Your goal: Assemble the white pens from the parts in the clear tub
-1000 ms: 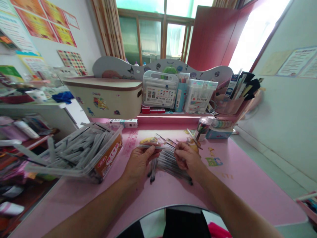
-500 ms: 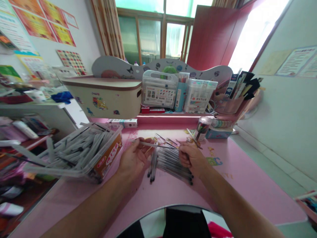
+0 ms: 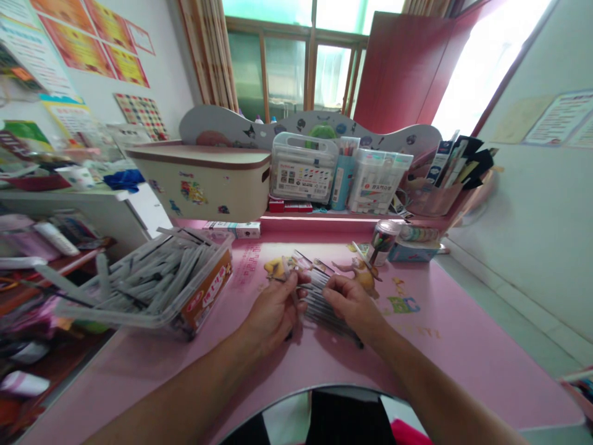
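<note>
A row of clear-barrelled pens (image 3: 324, 304) with dark tips lies on the pink desk (image 3: 454, 364) in front of me. My left hand (image 3: 273, 309) rests at the row's left end, thumb and fingers pinched on one thin pen (image 3: 288, 272) that sticks up and away. My right hand (image 3: 349, 301) lies over the right part of the row, fingers curled down onto the pens.
A clear plastic box (image 3: 157, 290) heaped with grey pens stands at the left. A cream lidded bin (image 3: 204, 179), marker cases (image 3: 303, 170) and a stationery holder (image 3: 445, 179) line the raised back shelf. A small jar (image 3: 382, 241) and tape rolls (image 3: 417, 235) stand right of the pens.
My left hand held one pen out to the left, then brought it back in to the row. Both hands have closed together over the pens. The view has shifted slightly.
</note>
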Motion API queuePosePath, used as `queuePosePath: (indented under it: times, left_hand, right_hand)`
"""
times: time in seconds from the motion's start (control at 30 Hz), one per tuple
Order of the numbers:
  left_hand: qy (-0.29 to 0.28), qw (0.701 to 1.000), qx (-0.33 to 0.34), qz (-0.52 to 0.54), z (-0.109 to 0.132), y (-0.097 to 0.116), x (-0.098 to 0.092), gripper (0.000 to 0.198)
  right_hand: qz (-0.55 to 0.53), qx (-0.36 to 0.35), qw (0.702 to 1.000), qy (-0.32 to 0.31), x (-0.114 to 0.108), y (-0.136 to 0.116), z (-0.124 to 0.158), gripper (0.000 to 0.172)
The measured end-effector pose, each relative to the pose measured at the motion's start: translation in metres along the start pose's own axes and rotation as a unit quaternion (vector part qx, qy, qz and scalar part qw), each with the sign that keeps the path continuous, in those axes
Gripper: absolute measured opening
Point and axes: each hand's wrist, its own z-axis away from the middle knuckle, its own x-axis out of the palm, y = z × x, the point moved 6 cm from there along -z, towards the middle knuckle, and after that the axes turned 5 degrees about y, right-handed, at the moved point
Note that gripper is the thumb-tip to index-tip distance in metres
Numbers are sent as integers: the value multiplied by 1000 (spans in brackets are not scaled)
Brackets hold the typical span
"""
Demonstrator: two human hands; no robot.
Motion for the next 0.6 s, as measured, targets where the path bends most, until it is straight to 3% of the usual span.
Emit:
queuePosePath:
  times: [0.07, 0.13, 0.2, 0.33, 0.43, 0.6]
  left_hand:
    - [20, 1000, -6, 14, -3, 3, -5, 14]
    - [12, 999, -30, 31, -5, 4, -5, 21]
    - [11, 997, -66, 37, -3, 0, -4, 22]
    - [43, 991, -126, 14, 3, -12, -4, 14]
    - [40, 988, -149, 17, 6, -20, -2, 17]
    - [50, 983, -165, 56, 8, -28, 4, 19]
  right_hand:
    - [-83, 14, 996, -5, -1, -1, -2, 12]
    - [-148, 5, 989, 14, -5, -4, -6, 21]
    - [-145, -25, 989, 27, -7, -8, -8, 27]
    - [-14, -129, 990, 46, -6, -17, -2, 17]
    - [131, -227, 962, 74, -2, -26, 8, 20]
    - [255, -306, 917, 0, 18, -21, 18, 39]
